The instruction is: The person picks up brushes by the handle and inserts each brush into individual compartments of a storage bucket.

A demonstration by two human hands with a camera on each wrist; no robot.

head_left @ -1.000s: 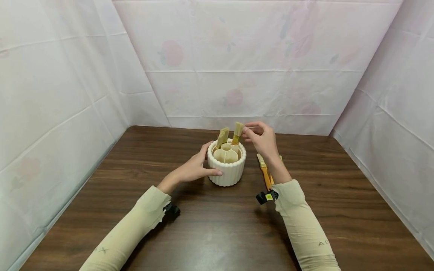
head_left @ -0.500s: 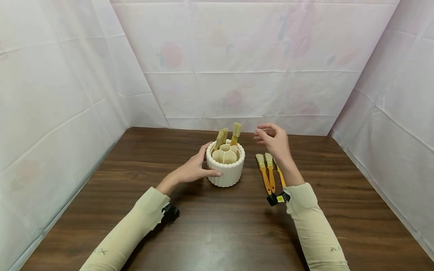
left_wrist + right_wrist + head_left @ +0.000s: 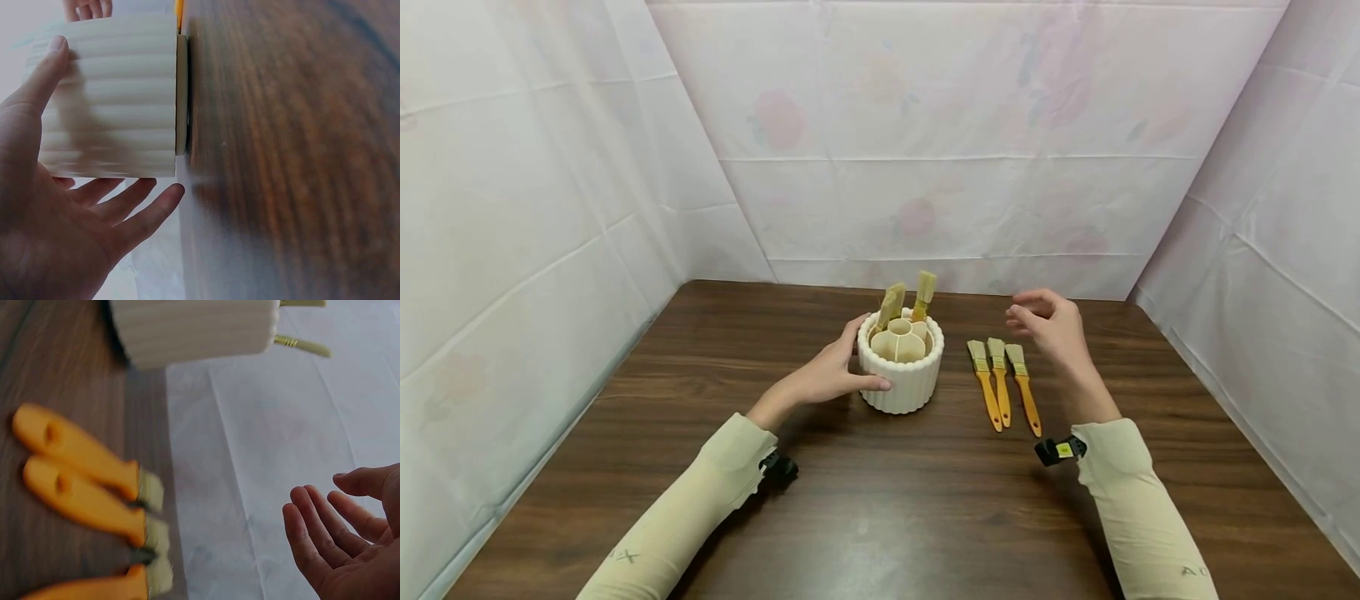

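Ribbed cream brush holder (image 3: pixel 901 375) with inner compartments stands upright; our left hand (image 3: pixel 827 375) cups it, our right hand (image 3: pixel 1054 325) hovers loosely open, empty.

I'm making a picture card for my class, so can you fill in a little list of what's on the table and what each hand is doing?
Holder: white ribbed round plastic holder with compartments, standing on the dark brown wooden table
Brushes in holder: two orange-handled brushes, bristles up, at the far side
Brushes on table: three orange-handled flat brushes lying side by side, right of the holder
Left hand: fingers curved round the holder's side, touching it
Right hand: raised above the table brushes, holding nothing
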